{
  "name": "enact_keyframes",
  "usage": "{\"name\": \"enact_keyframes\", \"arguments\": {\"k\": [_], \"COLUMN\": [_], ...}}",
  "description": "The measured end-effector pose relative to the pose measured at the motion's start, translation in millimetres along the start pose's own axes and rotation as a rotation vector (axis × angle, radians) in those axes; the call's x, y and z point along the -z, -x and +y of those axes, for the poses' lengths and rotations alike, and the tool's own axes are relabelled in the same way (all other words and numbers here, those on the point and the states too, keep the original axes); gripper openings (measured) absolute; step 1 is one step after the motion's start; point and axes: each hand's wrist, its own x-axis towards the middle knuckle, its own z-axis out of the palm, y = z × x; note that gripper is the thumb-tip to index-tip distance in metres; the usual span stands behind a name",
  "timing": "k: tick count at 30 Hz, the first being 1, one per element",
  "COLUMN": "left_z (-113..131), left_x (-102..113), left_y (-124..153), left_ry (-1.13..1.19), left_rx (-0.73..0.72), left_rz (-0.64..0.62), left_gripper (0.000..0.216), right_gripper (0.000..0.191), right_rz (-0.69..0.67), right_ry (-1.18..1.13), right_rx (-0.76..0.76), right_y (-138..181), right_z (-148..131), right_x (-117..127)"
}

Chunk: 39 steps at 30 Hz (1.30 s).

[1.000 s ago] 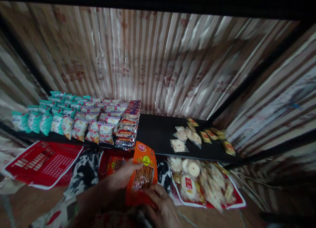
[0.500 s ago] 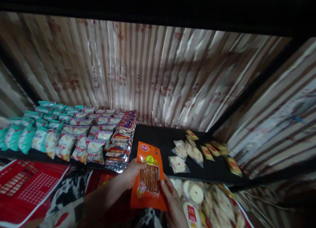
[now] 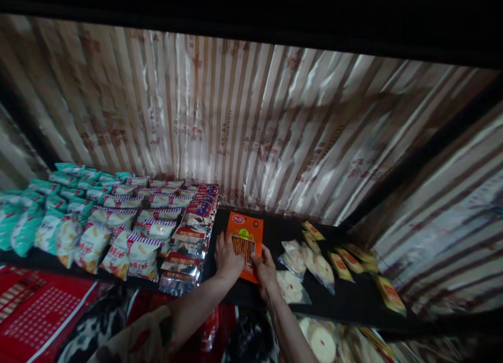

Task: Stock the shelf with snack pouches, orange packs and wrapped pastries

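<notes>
An orange snack packet (image 3: 245,232) with a clear window showing brown sticks is over the black shelf, its printed top toward the back wall. My left hand (image 3: 228,259) grips its left edge, the thumb over the window. On the lower right edge, my right hand (image 3: 266,271) is closed round the packet with its thumb on the front. Whether the packet lies flat on the shelf or is held just above it, I cannot tell. Left of my left hand stands a row of dark red and silver packets (image 3: 192,232). Clear bags of pale round biscuits (image 3: 293,287) lie right of my right hand.
White snack bags (image 3: 143,258) and teal bags (image 3: 25,232) fill the left of the black shelf (image 3: 259,296). Small yellow packets (image 3: 389,295) lie at the right. Below are a red basket (image 3: 43,310) and more bagged biscuits (image 3: 322,347). Striped sheeting (image 3: 251,117) covers the back.
Both my hands have moved forward with the orange packet, from in front of the shelf to over it. The camera view has shifted slightly.
</notes>
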Motion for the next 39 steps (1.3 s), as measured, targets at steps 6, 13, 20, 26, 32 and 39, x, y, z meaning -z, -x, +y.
{"name": "enact_keyframes", "arguments": {"k": [6,13,20,26,32,39], "left_z": [5.4,-1.3,-1.3,-4.1,-7.2,7.6], "left_x": [-27.9,-41.6,-43.8,-52.6,-57.1,-50.0], "left_y": [-26.8,-65.6,-82.7,-89.8,-91.4,-69.2], "left_ry": [-0.091,-0.129,-0.135,-0.140,-0.254,-0.129], "left_rx": [0.023,0.049,0.076,0.104,0.090,0.003], "left_rz": [-0.077,-0.090,-0.086,-0.072,-0.042,0.053], "left_gripper": [0.052,0.054,0.052,0.051,0.043,0.041], "right_gripper": [0.041,0.031,0.032,0.043,0.046,0.043], "right_rz": [0.068,0.028,0.000,-0.008,-0.016,0.053], "right_ry": [0.295,0.489,0.768,0.958,1.146,0.858], "right_rx": [0.089,0.106,0.104,0.118,0.291,0.474], "right_y": [-73.9,-122.3,-138.8,-139.1,-137.2,-115.8], "right_z": [3.5,4.8,4.7,1.4,7.4,17.4], "right_x": [-33.1,-62.3,-66.7,-66.1,-61.8,-51.6]}}
